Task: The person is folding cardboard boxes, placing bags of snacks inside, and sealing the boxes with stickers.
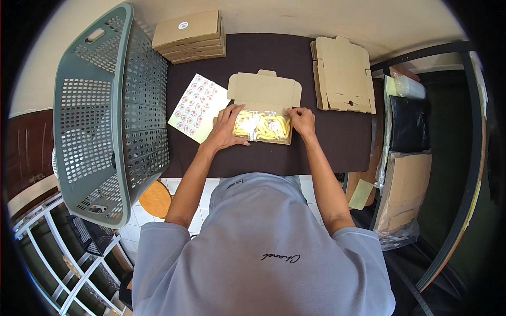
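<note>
An open cardboard box (264, 90) lies on the dark tablecloth before me, its lid raised on the far side. Clear plastic packs of yellow, stick-shaped pieces (263, 125) fill it, and light glares off the plastic. My left hand (226, 128) grips the box's left side, thumb at the near edge and fingers towards the lid's fold. At the far right corner of the box is my right hand (302, 120), fingers curled and fingertips touching the corner; whether they pinch anything is hidden. A sheet of round stickers (199, 104) lies left of the box, partly under its lid flap.
Closed cardboard boxes (189, 35) are stacked at the back left, beside a large grey-green perforated plastic basket (144, 102) on its side. Flattened cardboard boxes (344, 75) lie at the back right. A metal rack (476, 158) with packed cardboard (407, 189) stands at the right.
</note>
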Action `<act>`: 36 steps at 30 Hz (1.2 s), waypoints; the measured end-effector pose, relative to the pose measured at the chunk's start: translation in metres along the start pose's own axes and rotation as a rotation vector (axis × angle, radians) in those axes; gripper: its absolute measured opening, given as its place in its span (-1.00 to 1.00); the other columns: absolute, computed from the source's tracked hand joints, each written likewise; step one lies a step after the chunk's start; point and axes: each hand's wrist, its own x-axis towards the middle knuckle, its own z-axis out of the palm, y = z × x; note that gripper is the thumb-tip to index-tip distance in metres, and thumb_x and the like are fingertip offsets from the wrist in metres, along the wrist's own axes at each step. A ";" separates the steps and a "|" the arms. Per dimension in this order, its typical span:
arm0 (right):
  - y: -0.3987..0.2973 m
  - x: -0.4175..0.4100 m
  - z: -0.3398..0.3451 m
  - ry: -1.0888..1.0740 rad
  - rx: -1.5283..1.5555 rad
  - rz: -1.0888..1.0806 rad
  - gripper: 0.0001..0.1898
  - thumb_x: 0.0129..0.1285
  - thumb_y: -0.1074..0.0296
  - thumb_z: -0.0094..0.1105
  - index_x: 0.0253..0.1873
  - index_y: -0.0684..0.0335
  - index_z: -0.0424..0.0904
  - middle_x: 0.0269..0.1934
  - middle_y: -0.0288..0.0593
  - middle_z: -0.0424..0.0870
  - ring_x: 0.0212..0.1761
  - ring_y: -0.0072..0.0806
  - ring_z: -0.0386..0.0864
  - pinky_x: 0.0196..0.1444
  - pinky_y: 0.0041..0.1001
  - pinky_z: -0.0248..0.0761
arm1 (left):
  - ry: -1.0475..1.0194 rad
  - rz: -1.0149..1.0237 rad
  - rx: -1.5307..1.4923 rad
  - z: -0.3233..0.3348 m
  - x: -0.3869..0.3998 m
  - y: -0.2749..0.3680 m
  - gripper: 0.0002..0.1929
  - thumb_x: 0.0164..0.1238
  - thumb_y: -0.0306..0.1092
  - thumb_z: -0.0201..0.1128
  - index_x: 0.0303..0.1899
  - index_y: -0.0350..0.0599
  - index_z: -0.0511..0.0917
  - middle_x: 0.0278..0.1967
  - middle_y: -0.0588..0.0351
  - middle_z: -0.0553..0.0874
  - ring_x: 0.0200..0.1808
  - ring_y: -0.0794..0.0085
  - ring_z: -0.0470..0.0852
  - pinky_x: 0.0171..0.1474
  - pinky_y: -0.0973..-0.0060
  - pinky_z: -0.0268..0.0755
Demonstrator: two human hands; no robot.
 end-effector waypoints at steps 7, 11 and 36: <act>0.022 0.017 0.019 0.239 -0.087 0.015 -0.23 -0.15 0.41 0.58 0.25 0.26 0.44 0.12 0.14 0.47 -0.11 -0.15 0.64 -0.06 -0.24 0.55 | -0.008 0.037 0.006 0.001 0.005 -0.006 0.22 -0.43 -0.03 0.68 0.44 0.04 0.16 0.33 -0.05 0.30 0.35 -0.01 0.25 0.36 0.07 0.16; 0.016 0.036 0.011 0.018 -0.051 0.123 0.01 -0.28 0.47 0.63 0.35 0.23 0.19 0.24 0.21 0.20 -0.07 -0.09 0.60 -0.05 -0.17 0.57 | 0.015 0.035 -0.007 0.004 0.002 -0.008 0.20 -0.41 -0.03 0.67 0.44 0.04 0.17 0.32 -0.05 0.31 0.35 0.01 0.25 0.36 0.09 0.15; 0.000 -0.044 0.003 0.168 -0.047 -0.259 -0.78 0.15 0.55 0.06 -0.08 0.30 0.46 -0.23 0.19 0.65 -0.12 0.18 0.60 -0.07 -0.09 0.43 | 0.229 0.005 -0.263 0.019 -0.018 -0.004 -0.01 -0.18 -0.26 0.63 0.34 -0.24 0.20 0.32 -0.18 0.33 0.34 0.01 0.35 0.34 0.17 0.28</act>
